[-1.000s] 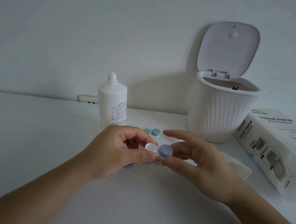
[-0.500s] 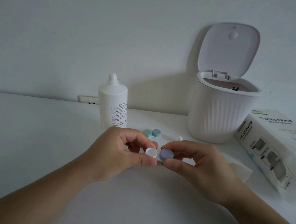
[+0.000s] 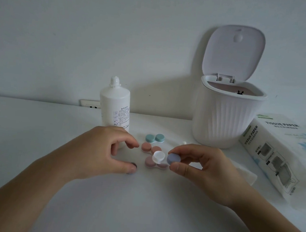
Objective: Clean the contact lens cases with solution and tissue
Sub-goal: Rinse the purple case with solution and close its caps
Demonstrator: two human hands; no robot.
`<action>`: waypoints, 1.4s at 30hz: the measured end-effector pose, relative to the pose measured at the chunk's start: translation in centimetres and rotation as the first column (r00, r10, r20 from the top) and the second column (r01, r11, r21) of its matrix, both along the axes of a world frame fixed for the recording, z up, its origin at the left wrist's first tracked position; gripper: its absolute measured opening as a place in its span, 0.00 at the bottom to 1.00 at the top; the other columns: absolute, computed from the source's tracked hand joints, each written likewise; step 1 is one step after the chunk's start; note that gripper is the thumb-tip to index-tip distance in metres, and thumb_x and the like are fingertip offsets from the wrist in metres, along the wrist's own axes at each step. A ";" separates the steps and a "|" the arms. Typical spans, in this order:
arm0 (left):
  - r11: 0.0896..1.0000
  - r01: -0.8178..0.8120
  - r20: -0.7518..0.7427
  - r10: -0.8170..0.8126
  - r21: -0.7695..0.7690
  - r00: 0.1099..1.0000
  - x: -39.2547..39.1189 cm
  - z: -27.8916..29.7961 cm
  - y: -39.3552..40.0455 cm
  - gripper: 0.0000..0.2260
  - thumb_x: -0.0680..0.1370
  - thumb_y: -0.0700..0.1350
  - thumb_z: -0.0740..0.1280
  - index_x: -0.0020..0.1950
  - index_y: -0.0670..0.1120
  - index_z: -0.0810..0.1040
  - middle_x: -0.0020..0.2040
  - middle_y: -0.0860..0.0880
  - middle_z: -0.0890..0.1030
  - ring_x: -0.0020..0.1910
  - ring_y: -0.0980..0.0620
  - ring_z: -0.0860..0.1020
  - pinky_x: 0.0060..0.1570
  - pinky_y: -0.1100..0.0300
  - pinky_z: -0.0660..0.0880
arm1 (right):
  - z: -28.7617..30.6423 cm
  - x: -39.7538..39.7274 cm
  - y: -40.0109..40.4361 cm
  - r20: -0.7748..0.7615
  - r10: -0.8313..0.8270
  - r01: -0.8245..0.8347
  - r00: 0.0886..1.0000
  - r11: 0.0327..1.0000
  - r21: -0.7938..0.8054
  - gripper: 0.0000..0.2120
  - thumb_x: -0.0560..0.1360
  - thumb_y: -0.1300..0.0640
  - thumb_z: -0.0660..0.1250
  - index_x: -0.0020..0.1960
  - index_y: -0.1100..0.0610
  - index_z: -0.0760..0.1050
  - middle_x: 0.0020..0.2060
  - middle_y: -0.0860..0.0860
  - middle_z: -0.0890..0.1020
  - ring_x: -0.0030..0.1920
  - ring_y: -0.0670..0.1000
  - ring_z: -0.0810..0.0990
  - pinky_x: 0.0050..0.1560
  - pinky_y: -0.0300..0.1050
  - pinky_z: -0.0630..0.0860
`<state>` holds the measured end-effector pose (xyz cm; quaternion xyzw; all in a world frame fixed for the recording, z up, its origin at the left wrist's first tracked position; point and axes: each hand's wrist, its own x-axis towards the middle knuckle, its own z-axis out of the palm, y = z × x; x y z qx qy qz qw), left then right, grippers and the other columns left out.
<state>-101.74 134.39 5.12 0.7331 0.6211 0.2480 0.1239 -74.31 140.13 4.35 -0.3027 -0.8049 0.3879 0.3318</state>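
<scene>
Left hand [image 3: 105, 150] has let go of the lens case [image 3: 164, 157] and drawn aside, fingers loosely curled, holding nothing | right hand [image 3: 199, 168] pinches the case by its blue cap, above pink cases [image 3: 150, 147] on the tissue [image 3: 240, 172] | solution bottle [image 3: 114, 105] behind.

Dim, flat, bluish light; soft shadow thrown left of bin [image 3: 223, 121] onto wall [image 3: 81, 32]. No glare. Slight softness throughout, wide-angle bowing at edges.
</scene>
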 end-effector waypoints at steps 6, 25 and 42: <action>0.999 -0.024 -0.093 0.020 -0.047 0.995 0.0 -0.7 0.1 0.19 0.64 0.71 0.70 0.51 0.67 0.79 0.41 0.61 0.79 0.38 0.58 0.78 0.36 0.62 0.76 | -0.1 0.0 0.1 -0.004 0.003 -0.004 1.000 1.000 -0.008 0.12 0.68 0.43 0.73 0.50 0.43 0.83 0.43 0.43 0.86 0.44 0.44 0.84 0.48 0.29 0.75; 0.986 0.119 0.540 -0.164 0.117 0.826 1.8 -0.3 0.3 0.08 0.77 0.53 0.66 0.53 0.61 0.83 0.37 0.59 0.81 0.36 0.59 0.77 0.41 0.71 0.73 | -0.3 0.1 0.4 0.012 0.014 -0.014 1.000 1.000 0.002 0.12 0.69 0.41 0.73 0.51 0.42 0.83 0.44 0.45 0.86 0.44 0.46 0.83 0.52 0.42 0.79; 0.978 0.079 0.577 -0.178 0.194 0.797 4.7 -1.3 -0.1 0.06 0.71 0.45 0.78 0.46 0.52 0.85 0.34 0.47 0.81 0.31 0.53 0.73 0.32 0.63 0.71 | 0.0 -0.2 0.1 -0.034 0.078 -0.076 0.996 0.996 0.055 0.09 0.72 0.46 0.74 0.50 0.34 0.82 0.44 0.39 0.86 0.41 0.39 0.82 0.46 0.29 0.75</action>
